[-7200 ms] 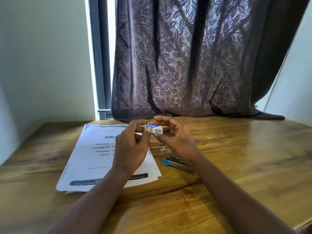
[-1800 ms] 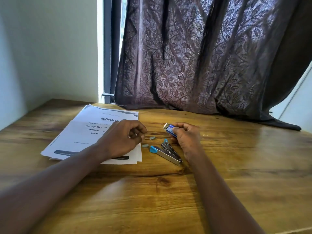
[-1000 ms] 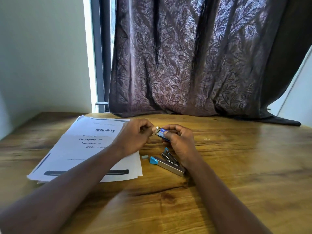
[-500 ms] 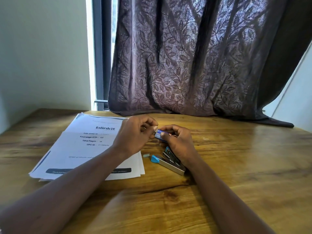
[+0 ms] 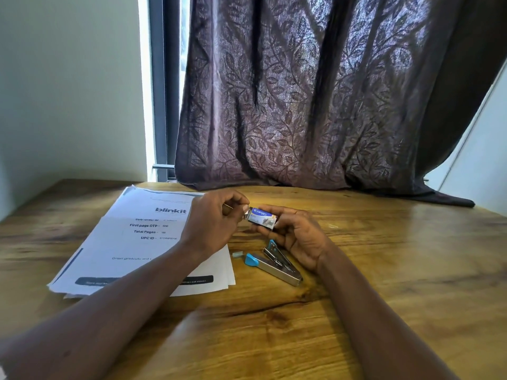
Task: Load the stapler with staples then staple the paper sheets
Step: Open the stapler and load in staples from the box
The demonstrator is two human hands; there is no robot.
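Fingers of the left hand are curled in, thumb & forefinger pinching a small shiny staple strip right at the open end of the staple box. Can't tell if the strip is partly inside the box. Fingers of the right hand wrap the box's far end, thumb on top, the rest under, holding it tilted above the surface.

Just below the right hand the stapler lies on the surface, hinged open, blue tip toward the paper sheets. The sheets lie flat to the left w/ the left forearm over their near corner. A loose staple bit sits btw stapler tip & paper edge.

Handling, as a guess:
- **Strip:** light, stiff but brittle. Prob. snaps apart if bent, so take it by the long sides.
- **Box:** thin card, crushes easily. Light hold only.
- **Stapler:** metal, rigid, prob. springy at the hinge. Hold it by the base.
- **Sheets:** thin, floppy, prob. slide on each other. Square them up before stapling.

Count: 1 box, 1 stapler, 1 strip in the fingers, 1 loose bit, 1 stack of sheets (approx. 3 edges show, exact no. unclear), 2 hands.
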